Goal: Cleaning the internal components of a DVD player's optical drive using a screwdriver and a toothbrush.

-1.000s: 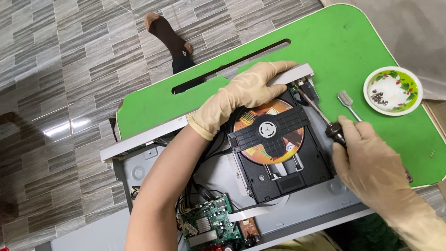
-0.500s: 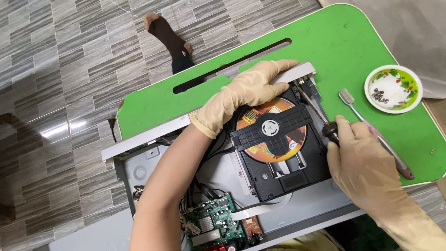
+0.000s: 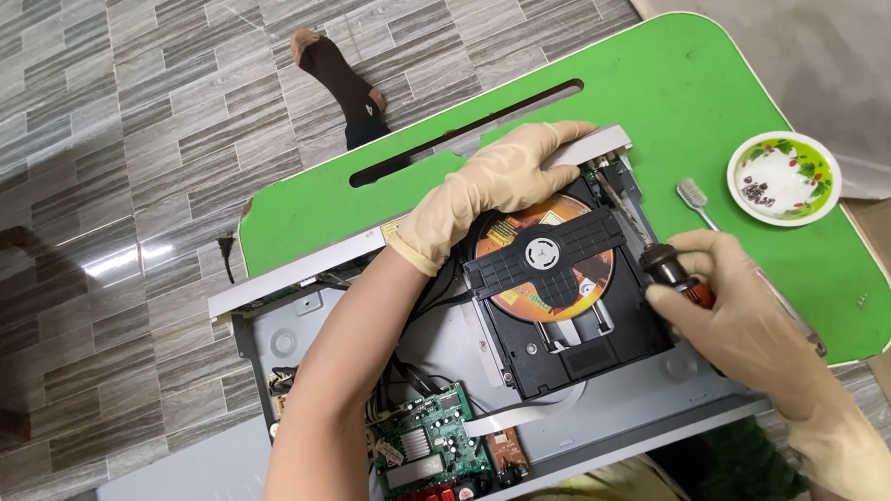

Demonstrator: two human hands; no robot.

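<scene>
An opened disc player (image 3: 291,344) lies on a green folding table (image 3: 672,100). Its black drive tray (image 3: 563,306) holds an orange disc (image 3: 511,238) under a black clamp bar. My gloved left hand (image 3: 488,187) grips the player's grey front panel at the far edge. A screwdriver (image 3: 665,265) with a dark handle is held in my gloved right hand (image 3: 752,334), its shaft pointing into the drive's far right corner. A green circuit board (image 3: 422,450) sits at the near left of the chassis.
A small white dish (image 3: 784,177) with a floral rim and dark bits stands at the table's right. A toothbrush (image 3: 695,199) lies beside it. A foot in a dark sock (image 3: 338,70) rests on the tiled floor beyond the table.
My right hand has shifted slightly on the screwdriver handle, and the shaft stays at the drive's corner. My left hand keeps its hold on the front panel.
</scene>
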